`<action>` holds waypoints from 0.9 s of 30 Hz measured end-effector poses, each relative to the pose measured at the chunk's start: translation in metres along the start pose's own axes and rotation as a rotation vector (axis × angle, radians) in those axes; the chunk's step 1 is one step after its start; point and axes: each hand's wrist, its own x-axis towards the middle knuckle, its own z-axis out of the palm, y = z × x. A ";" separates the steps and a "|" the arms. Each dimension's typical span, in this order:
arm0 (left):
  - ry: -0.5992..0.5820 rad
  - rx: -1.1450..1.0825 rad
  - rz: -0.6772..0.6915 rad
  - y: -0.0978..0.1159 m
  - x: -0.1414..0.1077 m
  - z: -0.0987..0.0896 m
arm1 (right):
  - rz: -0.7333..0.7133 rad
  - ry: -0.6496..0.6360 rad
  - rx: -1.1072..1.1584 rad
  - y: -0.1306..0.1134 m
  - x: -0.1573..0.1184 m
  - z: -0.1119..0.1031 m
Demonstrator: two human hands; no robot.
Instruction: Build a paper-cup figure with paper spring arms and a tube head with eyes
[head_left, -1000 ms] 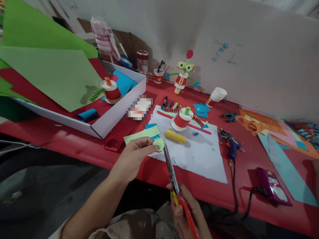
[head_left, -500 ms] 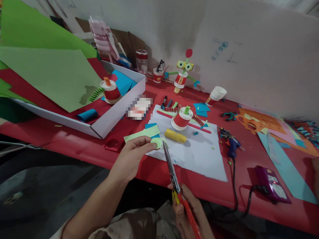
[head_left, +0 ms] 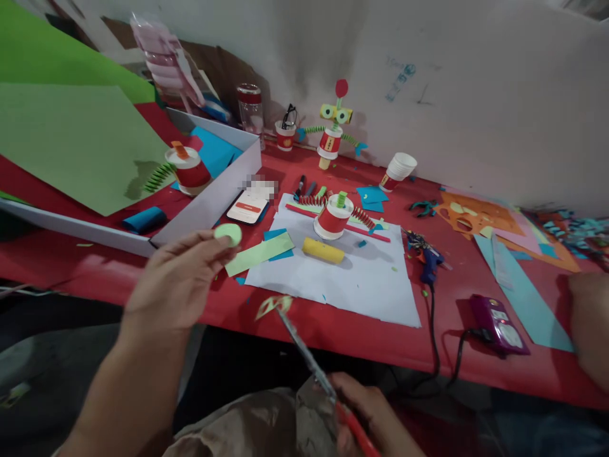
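Between thumb and fingers, my left hand [head_left: 183, 276] pinches a pale green paper circle [head_left: 229, 234] above the front left of the table. My right hand [head_left: 361, 406] is closed round the red handles of the scissors [head_left: 311, 362], whose blades look shut. Beside the blade tips is a cut pale green paper scrap [head_left: 273, 306], near the table's front edge. A yellow paper tube [head_left: 323, 251] lies on the white sheet [head_left: 361, 289]. Behind it a red paper cup figure [head_left: 333, 216] has folded red arms. A pale green strip [head_left: 261, 252] overlaps blue paper.
A white box [head_left: 209, 190] with coloured paper stands left, beside a phone [head_left: 250, 202]. A finished-looking cup robot [head_left: 330, 143] and stacked cups [head_left: 398, 171] are at the back. Right are a glue gun [head_left: 431, 263], its cord and a purple device [head_left: 499, 324]. Another person's arm [head_left: 590, 324] rests far right.
My left hand has moved left and up with the circle, away from the scissors. The cut scrap has come apart from it, and the scissor tips have shifted left and down.
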 end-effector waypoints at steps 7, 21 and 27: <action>-0.016 0.080 -0.040 0.003 0.001 -0.011 | 0.041 -0.149 -0.173 -0.024 0.010 -0.027; -0.303 -0.124 -0.415 -0.075 -0.023 0.027 | 0.241 0.463 -0.738 0.002 0.059 -0.067; -0.289 -0.166 -0.492 -0.080 -0.025 0.032 | 0.322 0.488 -0.819 0.006 0.080 -0.075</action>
